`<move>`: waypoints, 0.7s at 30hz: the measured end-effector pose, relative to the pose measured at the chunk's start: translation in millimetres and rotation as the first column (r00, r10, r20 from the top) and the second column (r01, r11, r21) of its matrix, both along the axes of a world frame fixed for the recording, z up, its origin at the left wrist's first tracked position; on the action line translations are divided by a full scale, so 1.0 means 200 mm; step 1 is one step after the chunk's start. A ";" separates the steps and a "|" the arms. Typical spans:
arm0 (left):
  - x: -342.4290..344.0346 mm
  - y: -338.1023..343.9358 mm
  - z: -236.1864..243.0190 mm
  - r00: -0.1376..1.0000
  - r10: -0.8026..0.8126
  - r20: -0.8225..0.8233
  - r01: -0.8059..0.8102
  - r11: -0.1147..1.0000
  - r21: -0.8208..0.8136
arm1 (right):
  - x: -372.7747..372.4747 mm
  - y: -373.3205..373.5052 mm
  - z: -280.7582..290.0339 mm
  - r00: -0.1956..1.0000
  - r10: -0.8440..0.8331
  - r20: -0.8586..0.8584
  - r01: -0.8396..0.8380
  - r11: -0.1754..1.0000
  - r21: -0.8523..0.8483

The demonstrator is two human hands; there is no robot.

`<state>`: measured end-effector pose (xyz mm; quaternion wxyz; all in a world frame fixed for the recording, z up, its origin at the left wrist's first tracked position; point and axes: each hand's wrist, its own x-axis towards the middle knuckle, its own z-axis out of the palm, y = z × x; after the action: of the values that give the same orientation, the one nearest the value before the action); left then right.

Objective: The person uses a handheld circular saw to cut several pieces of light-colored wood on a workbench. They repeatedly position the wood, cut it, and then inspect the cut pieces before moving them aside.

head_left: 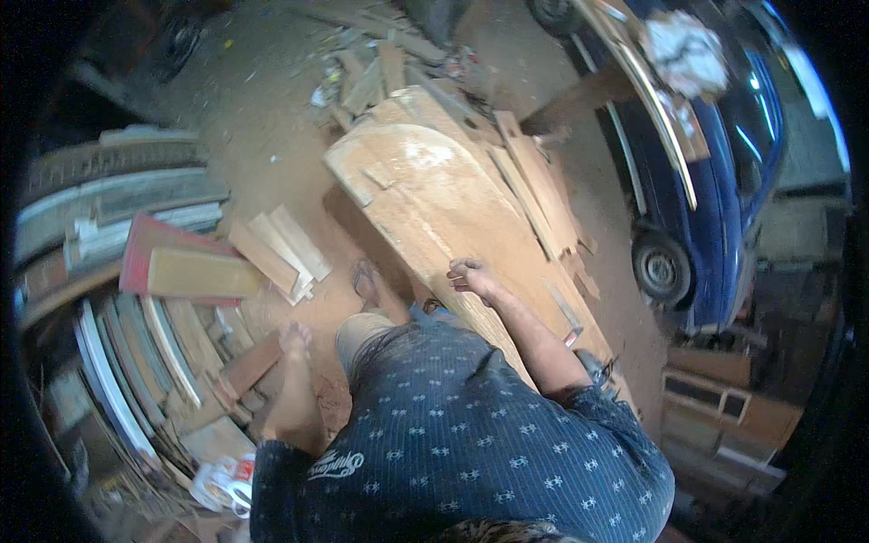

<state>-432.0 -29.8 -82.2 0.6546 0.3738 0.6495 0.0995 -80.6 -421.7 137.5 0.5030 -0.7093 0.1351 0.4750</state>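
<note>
My right hand (472, 279) is over the pale wooden board (407, 208) with a rounded far end, its fingers loosely bent and apart, holding nothing I can see; whether it touches the board is unclear. A small wood block (378, 178) lies on the board, and narrow planks lie along its right side. My left hand (295, 337) hangs left of my leg, slightly blurred, fingers loosely apart and apparently empty, near a reddish plank (246, 366) and some loose pale boards (285, 249) on the floor.
Stacked boards (118, 181) and a red-edged panel (190, 262) fill the left. Wood scraps (389, 63) litter the far floor. A dark blue car (715, 244) stands on the right, with planks and white cloth (683, 54) above it. Wooden panels (715, 416) lie at lower right.
</note>
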 end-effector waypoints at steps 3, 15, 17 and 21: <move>-0.02 -0.24 0.24 0.947 -0.317 -0.060 0.313 0.948 -0.063 | -0.05 -0.23 -0.07 0.998 -0.069 0.004 0.069 0.997 0.026; -0.22 -0.95 0.85 0.827 -0.501 -0.256 0.497 0.864 -0.086 | 0.30 -1.29 -0.52 0.634 0.479 0.607 0.020 0.774 -0.633; -0.36 -0.98 0.90 0.817 -0.549 -0.178 0.523 0.835 -0.173 | 0.42 -1.35 -0.54 0.608 0.513 0.606 0.040 0.742 -0.669; -0.33 -1.33 1.16 0.790 -0.473 -0.391 0.478 0.874 -0.090 | 0.59 -1.46 -0.67 0.510 0.571 0.643 0.198 0.650 -0.734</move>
<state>-498.0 -295.2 150.6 0.5089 0.5416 0.6538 -0.1427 36.4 -714.2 3.8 0.1112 -0.9927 -0.0327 0.0328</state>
